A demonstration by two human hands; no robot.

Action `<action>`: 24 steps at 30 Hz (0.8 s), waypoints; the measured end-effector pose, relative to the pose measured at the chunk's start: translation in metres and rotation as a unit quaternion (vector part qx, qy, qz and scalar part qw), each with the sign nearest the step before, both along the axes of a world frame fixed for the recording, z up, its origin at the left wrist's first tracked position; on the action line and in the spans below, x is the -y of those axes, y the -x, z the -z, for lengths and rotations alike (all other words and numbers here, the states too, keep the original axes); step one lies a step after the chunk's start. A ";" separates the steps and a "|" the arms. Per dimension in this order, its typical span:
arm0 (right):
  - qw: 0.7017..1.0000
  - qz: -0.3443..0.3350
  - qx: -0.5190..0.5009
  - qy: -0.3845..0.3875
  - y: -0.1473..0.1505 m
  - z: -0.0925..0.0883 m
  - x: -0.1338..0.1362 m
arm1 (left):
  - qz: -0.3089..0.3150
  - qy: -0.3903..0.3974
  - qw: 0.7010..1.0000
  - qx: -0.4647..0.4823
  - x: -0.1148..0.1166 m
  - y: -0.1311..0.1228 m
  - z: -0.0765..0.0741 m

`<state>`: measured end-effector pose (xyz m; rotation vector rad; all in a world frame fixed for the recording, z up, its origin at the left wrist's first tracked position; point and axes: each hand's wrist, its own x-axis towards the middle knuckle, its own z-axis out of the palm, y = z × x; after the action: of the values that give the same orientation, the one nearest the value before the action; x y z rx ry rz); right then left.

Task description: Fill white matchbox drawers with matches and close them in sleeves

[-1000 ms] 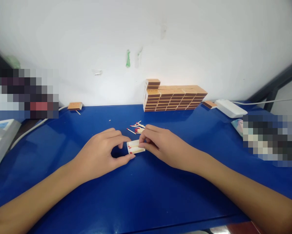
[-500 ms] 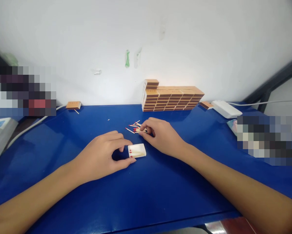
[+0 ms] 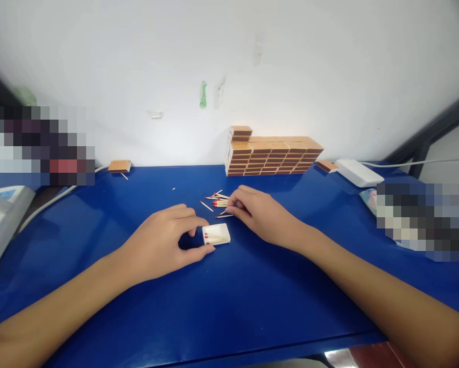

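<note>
A small white matchbox tray (image 3: 221, 229) lies on the blue table with a few red-tipped matches along its near side. My left hand (image 3: 164, 248) steadies its left end, thumb at the near edge and index finger at the far corner. Just beyond and to the right, my right hand (image 3: 257, 213) pinches a match (image 3: 224, 216) between thumb and fingertips, its red head pointing left. A loose pile of red-headed matches (image 3: 220, 203) lies by those fingertips, partly hidden by the hand. A single match (image 3: 206, 206) rests left of the pile.
Matchboxes are stacked in a block (image 3: 275, 156) against the wall. One matchbox (image 3: 119, 166) lies at the back left with a match beside it, another (image 3: 326, 166) at the back right near a white adapter (image 3: 359, 173). A power strip (image 3: 7, 220) stands at the left edge.
My right hand has drawn back slightly toward me and right from the pile, with a match now apart from it. My left hand stays at the tray. The view has shifted slightly.
</note>
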<state>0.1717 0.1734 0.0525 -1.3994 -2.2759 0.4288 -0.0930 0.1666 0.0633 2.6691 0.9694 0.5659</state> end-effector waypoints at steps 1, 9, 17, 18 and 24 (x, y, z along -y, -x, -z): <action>1.000 -0.007 -0.006 -0.002 0.000 -0.002 0.002 | -0.003 0.000 1.000 0.001 0.000 0.000 0.000; 0.999 -0.003 0.051 0.015 -0.009 -0.011 0.004 | 0.007 0.006 1.000 0.002 0.000 0.000 0.001; 0.999 -0.008 0.041 -0.003 -0.013 0.000 -0.006 | 0.012 0.005 1.000 0.000 0.000 0.000 0.002; 0.999 -0.012 0.039 -0.003 -0.013 -0.001 -0.007 | 0.012 0.005 1.000 -0.001 0.000 0.001 0.002; 0.999 -0.021 0.031 0.011 -0.012 0.001 -0.008 | 0.005 0.005 1.000 -0.004 0.000 0.001 0.003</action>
<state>0.1841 0.1817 0.0512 -1.3963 -2.3613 0.4304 -0.0940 0.1664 0.0608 2.6686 0.9571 0.5482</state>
